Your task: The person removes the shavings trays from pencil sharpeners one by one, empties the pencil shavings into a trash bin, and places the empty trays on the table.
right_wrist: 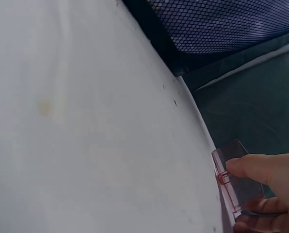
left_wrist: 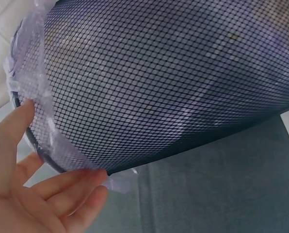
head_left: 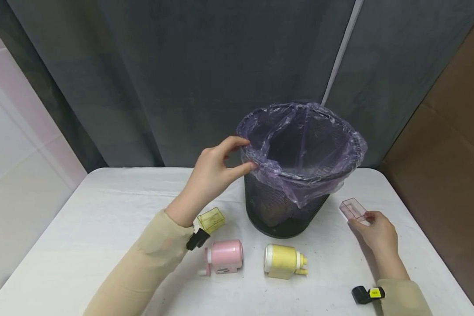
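My left hand grips the near left rim of a black mesh wastebasket, thumb and fingers at the edge. A thin purple bin liner is folded over that rim, and the basket leans somewhat. In the left wrist view the fingers lie along the lined rim. To the right of the basket, my right hand holds a clear, pink-edged shavings drawer between thumb and fingers, low over the table. In the right wrist view the thumb presses on the drawer's face.
A pink crank pencil sharpener and a yellow one lie on the white table in front of the basket. A clear yellow drawer lies beside my left wrist. Behind the table hangs a dark grey curtain.
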The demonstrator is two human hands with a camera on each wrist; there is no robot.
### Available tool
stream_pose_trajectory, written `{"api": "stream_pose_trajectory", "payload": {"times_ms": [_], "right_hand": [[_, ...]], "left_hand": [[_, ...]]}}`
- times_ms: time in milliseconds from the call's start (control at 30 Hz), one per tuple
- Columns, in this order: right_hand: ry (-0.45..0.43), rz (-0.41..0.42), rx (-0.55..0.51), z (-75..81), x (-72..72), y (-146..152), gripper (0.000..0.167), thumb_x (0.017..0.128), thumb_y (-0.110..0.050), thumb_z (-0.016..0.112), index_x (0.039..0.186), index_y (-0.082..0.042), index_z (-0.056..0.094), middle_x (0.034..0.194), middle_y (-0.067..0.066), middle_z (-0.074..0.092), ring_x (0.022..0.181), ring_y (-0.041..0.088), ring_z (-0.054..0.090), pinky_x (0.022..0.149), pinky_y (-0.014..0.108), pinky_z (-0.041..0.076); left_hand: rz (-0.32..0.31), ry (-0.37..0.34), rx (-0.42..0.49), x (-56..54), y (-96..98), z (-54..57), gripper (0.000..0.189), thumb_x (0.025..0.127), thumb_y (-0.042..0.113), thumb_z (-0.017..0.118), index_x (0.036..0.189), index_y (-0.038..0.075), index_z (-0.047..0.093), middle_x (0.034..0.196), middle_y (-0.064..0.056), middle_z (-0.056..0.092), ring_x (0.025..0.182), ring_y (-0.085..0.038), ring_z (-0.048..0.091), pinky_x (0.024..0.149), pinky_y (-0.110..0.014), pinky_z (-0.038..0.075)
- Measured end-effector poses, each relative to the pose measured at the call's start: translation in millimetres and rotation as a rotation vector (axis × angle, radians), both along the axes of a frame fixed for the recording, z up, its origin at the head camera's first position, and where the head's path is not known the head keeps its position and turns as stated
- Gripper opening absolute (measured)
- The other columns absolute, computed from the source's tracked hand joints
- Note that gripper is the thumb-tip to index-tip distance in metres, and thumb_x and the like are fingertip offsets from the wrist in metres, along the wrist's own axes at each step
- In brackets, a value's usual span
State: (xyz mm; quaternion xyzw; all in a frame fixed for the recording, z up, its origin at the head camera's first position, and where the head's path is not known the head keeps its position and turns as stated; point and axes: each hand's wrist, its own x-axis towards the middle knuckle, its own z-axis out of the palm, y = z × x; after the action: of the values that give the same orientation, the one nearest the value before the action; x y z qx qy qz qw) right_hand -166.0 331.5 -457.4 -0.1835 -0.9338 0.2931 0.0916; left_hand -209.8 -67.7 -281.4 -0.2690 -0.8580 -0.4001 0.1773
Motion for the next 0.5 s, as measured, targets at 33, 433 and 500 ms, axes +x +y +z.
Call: {"api": "stream_pose_trajectory", "payload": {"times_ms": [33,433,500], "right_hand": [[-0.005,0.012,0.004,0.7,-0.4,0.5,0.061,0.085,-0.031,0.071,0.120,0.015,0.049,0.118,0.036,0.053,0.106,0.053,0.049,0.086,0.059,0.040],[-0.026,0.138,0.091,7.3,-0.2,4.4,0.061,0.085,-0.032,0.070,0.116,0.017,0.049,0.105,0.036,0.056,0.093,0.050,0.054,0.074,0.057,0.044],[-0.035,0.156,0.114,8.9,-0.2,4.7,0.065,0.085,-0.034,0.070,0.117,0.018,0.048,0.105,0.036,0.056,0.091,0.050,0.055,0.072,0.057,0.044]], "left_hand": [[-0.002,0.004,0.001,0.0,-0.4,-1.4,0.050,0.081,0.032,0.078,0.125,0.016,0.061,0.115,0.001,0.065,0.100,-0.016,0.060,0.087,-0.037,0.048],[-0.056,0.090,0.003,-0.1,-17.0,-20.9,0.071,0.085,0.031,0.074,0.147,0.025,0.040,0.133,-0.002,0.056,0.116,-0.015,0.056,0.092,-0.037,0.048],[-0.052,0.089,-0.008,1.0,-20.4,-23.5,0.071,0.086,0.030,0.073,0.148,0.025,0.039,0.133,-0.004,0.057,0.116,-0.017,0.057,0.092,-0.038,0.048]]}}
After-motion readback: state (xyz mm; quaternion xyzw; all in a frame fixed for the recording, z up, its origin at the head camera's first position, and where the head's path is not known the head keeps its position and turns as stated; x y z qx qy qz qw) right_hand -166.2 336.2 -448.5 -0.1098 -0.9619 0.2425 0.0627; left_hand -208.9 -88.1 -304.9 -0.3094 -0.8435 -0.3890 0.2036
